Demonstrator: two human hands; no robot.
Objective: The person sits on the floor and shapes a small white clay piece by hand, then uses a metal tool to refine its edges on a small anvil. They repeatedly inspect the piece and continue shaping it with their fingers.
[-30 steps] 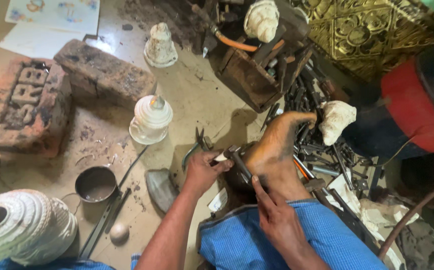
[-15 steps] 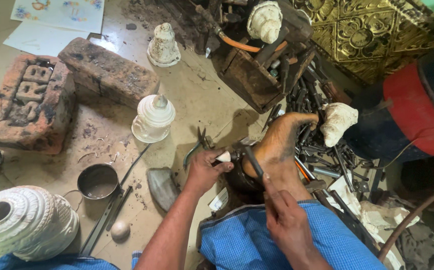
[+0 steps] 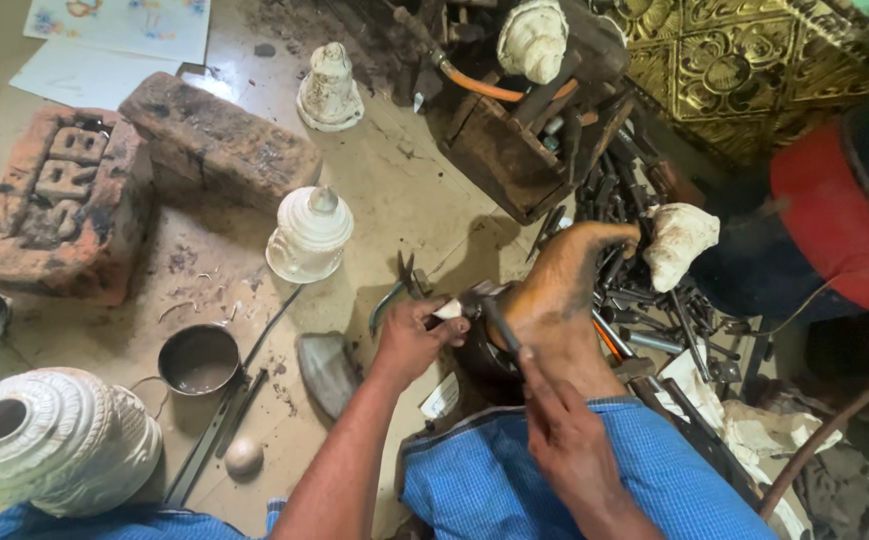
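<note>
Bare forearms, no sleeves. Left hand [image 3: 412, 340] and right hand [image 3: 564, 440] bare, without gloves, rings or watch; dark grime on fingers. Blue cloth [image 3: 474, 470] with fine check over the lap, wrinkled at the knee. One foot [image 3: 564, 290] bare, smeared with dark soot along sole and toes.

Craft workshop w/ floor workspace: wooden toolbox [image 3: 514, 150] full of tools, pile of metal tools [image 3: 644, 300], bricks [image 3: 64, 205], white carved moulds [image 3: 54, 440], embossed brass panel [image 3: 744, 70].
</note>
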